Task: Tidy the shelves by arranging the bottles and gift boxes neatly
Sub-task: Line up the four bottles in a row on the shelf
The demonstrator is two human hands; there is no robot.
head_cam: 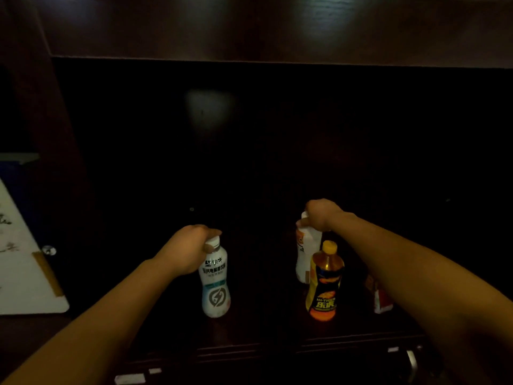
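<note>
Inside a dark wooden shelf compartment, my left hand (191,250) grips the white cap and neck of a white bottle with a lightning symbol (215,284), which stands upright. Further back and to the right, my right hand (323,215) is closed around the top of a second white bottle (305,254), also upright. Just in front of that one stands an orange bottle with a yellow cap (324,282), untouched. A small red and white pack (381,300) lies partly hidden under my right forearm.
The shelf board (263,323) is dark and its back wall is in shadow. The shelf above (277,29) overhangs the compartment. A white panel with writing (25,259) leans at the left. A metal handle (412,362) sits below the front edge.
</note>
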